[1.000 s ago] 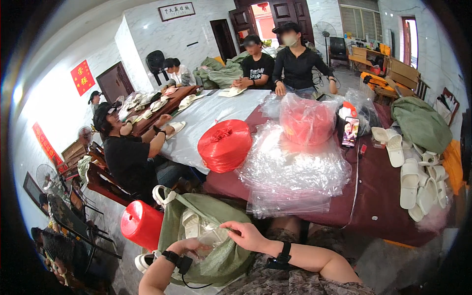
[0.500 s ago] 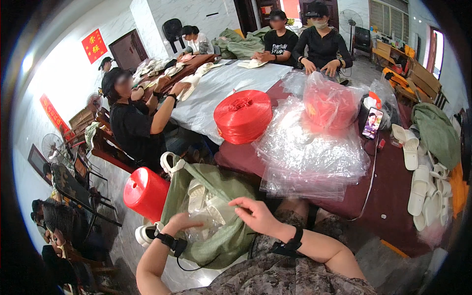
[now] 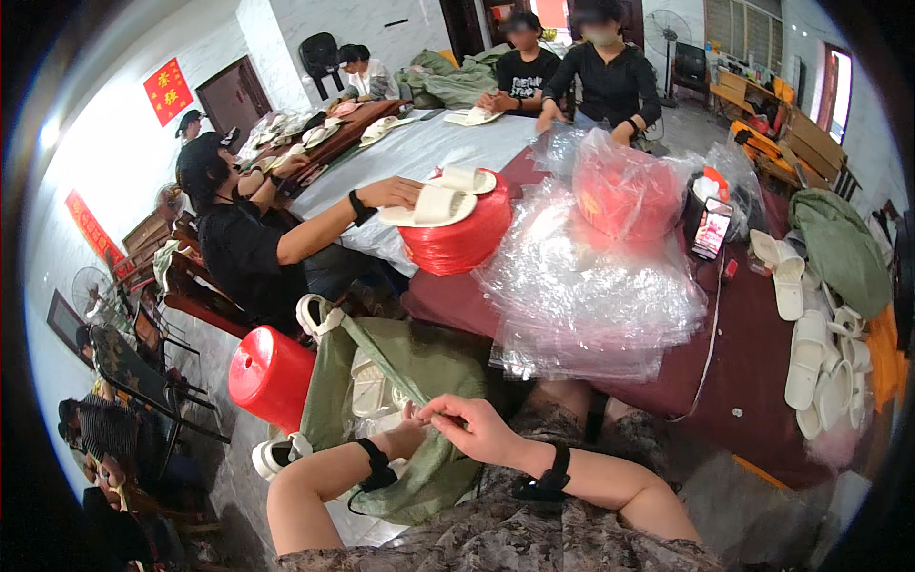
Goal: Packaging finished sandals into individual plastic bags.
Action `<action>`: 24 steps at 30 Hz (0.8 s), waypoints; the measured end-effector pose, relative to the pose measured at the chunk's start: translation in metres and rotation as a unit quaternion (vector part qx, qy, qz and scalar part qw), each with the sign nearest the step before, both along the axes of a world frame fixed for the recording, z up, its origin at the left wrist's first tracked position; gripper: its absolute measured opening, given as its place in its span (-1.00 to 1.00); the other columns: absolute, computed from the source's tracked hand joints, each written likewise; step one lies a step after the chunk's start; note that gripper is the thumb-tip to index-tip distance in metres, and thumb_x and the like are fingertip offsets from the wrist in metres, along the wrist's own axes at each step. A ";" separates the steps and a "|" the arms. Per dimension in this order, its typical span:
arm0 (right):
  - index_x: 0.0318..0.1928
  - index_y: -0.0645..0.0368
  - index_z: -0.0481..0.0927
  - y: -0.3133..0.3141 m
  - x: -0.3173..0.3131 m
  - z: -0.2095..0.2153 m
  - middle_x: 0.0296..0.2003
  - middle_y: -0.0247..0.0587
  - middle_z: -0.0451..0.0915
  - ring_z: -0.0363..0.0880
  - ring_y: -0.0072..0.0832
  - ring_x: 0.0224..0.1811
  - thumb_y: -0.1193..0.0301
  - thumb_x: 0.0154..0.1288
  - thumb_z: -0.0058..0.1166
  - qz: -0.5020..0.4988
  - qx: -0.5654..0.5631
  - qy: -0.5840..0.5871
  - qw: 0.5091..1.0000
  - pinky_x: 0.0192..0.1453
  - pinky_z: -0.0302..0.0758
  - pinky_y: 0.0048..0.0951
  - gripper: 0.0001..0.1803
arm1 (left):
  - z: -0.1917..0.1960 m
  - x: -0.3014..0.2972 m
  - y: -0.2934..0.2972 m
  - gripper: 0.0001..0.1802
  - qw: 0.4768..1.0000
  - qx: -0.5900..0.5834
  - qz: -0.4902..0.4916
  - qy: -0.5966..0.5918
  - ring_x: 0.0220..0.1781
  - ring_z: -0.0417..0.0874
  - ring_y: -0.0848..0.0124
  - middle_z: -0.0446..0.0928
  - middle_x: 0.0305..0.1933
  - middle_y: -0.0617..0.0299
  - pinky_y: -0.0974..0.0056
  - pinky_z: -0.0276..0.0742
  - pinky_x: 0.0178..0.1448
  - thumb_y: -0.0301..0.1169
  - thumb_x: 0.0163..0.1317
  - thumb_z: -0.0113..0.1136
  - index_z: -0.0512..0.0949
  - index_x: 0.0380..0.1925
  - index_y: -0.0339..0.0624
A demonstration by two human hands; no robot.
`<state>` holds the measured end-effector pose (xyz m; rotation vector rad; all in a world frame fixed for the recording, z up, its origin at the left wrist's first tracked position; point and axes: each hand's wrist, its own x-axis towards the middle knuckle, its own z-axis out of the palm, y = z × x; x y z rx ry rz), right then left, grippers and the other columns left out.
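A green woven sack stands open in front of me, with cream slippers in clear plastic inside it. My right hand is closed on the sack's rim. Close beside it, my left hand reaches across the opening, its fingers curled at the same rim and partly hidden. Beyond the sack, a co-worker's hand rests on a pair of cream slippers lying on top of a red twine roll.
A heap of clear plastic bags covers the near table, with a bagged red roll on it. Right of these are a lit phone and several slippers. Another red roll stands left of the sack. Several people sit around the tables.
My left hand has moved from inside the sack's mouth toward its right rim, and my right hand has closed on the rim. The co-worker has set slippers on the red roll.
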<state>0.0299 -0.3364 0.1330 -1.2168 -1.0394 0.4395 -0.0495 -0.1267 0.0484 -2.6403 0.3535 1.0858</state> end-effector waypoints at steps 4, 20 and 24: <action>-0.05 0.14 0.55 0.006 -0.006 0.004 -0.55 -0.26 0.46 0.35 -0.54 -0.56 0.54 0.41 -0.02 0.006 -0.004 0.019 1.000 -0.44 0.29 -0.42 -0.83 | -0.004 -0.005 -0.019 -0.11 0.993 -0.103 0.048 0.019 0.51 0.13 -0.17 0.25 0.45 -0.14 -0.22 0.09 0.51 -0.07 0.02 0.41 0.34 0.39 -0.02; 0.31 0.14 0.38 -0.076 0.044 0.017 -0.10 -0.12 0.67 0.70 -0.37 -0.19 0.21 0.40 0.16 0.045 -0.180 -0.118 0.976 -0.11 0.58 -0.37 -0.44 | 0.027 -0.035 0.072 -0.29 0.864 -0.413 0.288 -0.015 0.41 0.35 -0.03 0.42 0.34 -0.09 -0.04 0.23 0.48 -0.12 0.18 0.31 0.42 0.32 -0.09; 0.15 0.18 0.55 -0.132 0.075 0.020 -0.19 -0.20 0.69 0.67 -0.51 -0.27 0.33 0.36 0.21 -0.073 -0.136 -0.104 0.983 -0.20 0.57 -0.47 -0.60 | 0.169 0.016 0.028 -0.49 0.914 -0.206 0.331 -0.108 0.14 0.62 0.18 0.61 0.16 0.10 0.15 0.47 0.28 -0.28 0.29 0.25 0.50 0.21 -0.24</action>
